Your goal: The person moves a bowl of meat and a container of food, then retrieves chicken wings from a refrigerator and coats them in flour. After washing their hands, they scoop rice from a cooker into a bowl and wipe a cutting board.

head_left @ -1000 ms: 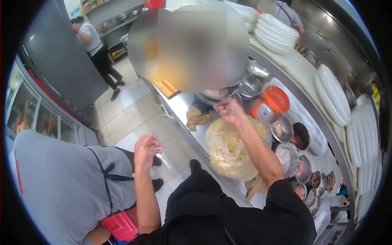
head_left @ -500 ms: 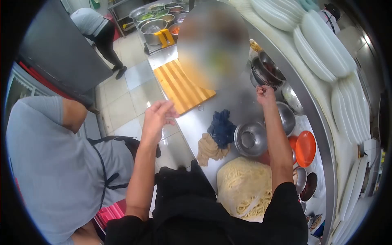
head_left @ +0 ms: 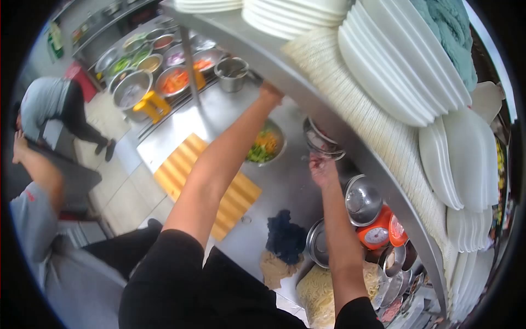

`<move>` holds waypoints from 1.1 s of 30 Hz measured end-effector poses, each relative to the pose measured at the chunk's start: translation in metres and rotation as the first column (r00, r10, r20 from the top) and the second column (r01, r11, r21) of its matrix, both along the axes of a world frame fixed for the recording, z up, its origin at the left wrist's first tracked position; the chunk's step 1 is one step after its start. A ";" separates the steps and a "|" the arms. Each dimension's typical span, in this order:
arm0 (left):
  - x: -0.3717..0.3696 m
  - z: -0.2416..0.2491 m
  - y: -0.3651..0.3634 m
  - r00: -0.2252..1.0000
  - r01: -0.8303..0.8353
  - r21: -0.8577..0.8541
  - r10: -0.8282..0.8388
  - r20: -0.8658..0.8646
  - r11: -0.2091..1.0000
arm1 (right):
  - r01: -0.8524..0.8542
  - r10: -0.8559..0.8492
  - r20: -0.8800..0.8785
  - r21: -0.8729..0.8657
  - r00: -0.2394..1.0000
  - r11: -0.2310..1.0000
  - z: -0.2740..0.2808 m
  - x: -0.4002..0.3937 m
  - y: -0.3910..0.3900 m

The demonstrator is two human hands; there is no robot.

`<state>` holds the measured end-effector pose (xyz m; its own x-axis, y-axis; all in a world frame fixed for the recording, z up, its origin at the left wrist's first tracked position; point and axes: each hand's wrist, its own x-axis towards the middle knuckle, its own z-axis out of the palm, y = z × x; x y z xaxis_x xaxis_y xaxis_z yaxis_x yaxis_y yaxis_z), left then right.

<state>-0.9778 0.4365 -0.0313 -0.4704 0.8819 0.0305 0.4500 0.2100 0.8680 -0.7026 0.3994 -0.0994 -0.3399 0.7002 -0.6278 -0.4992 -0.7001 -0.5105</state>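
Stainless steel runs through this kitchen: a long worktop (head_left: pixel 285 186) under a curved steel shelf (head_left: pixel 350 137) loaded with stacked white plates (head_left: pixel 405 71). The person's left hand (head_left: pixel 271 92) is stretched far forward and up against the underside edge of that shelf; its fingers are hidden behind the rim, so I cannot tell whether they grip anything. The right hand (head_left: pixel 322 167) is raised just beneath a nested stack of metal bowls (head_left: pixel 323 141) tucked under the shelf, fingers curled together and touching or just short of the lowest bowl; whether it already holds one is not clear.

Below the left forearm sits a bowl of chopped vegetables (head_left: pixel 264 147), and a wooden cutting board (head_left: pixel 208 183) lies nearer the worktop's edge. Close to the body are a dark cloth (head_left: pixel 286 240), a tan cloth (head_left: pixel 275 268), an empty steel bowl (head_left: pixel 319 241), an orange kitchen scale (head_left: pixel 377 234) and a bag of noodles (head_left: pixel 323 290) left untouched on the worktop.

As a judgement, the work looks early: a bowl is being reached for, no bowl is clear of the stack, and the noodles lie unportioned. Two other people stand at the left.
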 end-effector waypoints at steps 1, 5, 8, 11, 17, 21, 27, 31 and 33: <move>0.000 -0.008 0.018 0.983 0.041 -0.061 -0.051 -0.178 0.997 | 0.075 -0.074 -0.056 0.018 0.996 0.997 -0.007 0.001 -0.001; 0.006 -0.051 0.048 0.973 -0.020 -0.259 -0.041 -0.227 0.966 | 0.221 -0.224 -0.182 -0.038 0.958 0.975 -0.013 0.021 -0.015; 0.000 -0.069 0.052 0.979 -0.032 -0.301 -0.030 -0.201 0.953 | 0.161 -0.161 -0.075 -0.008 0.984 0.987 0.028 0.024 -0.055; -0.013 -0.075 0.053 0.990 -0.030 -0.289 -0.011 -0.138 0.957 | 0.148 -0.148 0.032 -0.003 0.988 0.989 0.052 0.029 -0.086; -0.047 -0.060 0.041 0.979 -0.032 -0.133 0.058 0.196 0.991 | 0.096 -0.103 0.064 0.107 0.993 0.990 0.138 0.056 -0.162; -0.077 -0.009 0.023 0.837 -0.009 0.004 0.006 0.548 1.000 | 0.226 -0.224 -0.031 0.185 0.974 0.957 0.169 0.084 -0.219; -0.077 0.074 -0.037 0.606 0.246 0.145 -0.268 0.749 0.958 | 0.366 -0.360 -0.074 0.276 0.930 0.889 0.197 0.126 -0.315; -0.026 0.105 -0.120 0.720 0.431 -0.007 -0.339 0.605 0.903 | 0.378 -0.355 -0.129 0.309 0.926 0.873 0.220 0.172 -0.399; 0.041 0.125 -0.188 0.696 0.503 -0.043 -0.375 0.612 0.863 | 0.483 -0.470 -0.134 0.385 0.872 0.787 0.207 0.211 -0.460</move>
<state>-0.9365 0.2483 0.0942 0.1009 0.9480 -0.3019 -0.0257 0.3058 0.9517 -0.4917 -0.0601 0.1073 0.0891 0.9619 -0.2585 -0.7349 -0.1117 -0.6689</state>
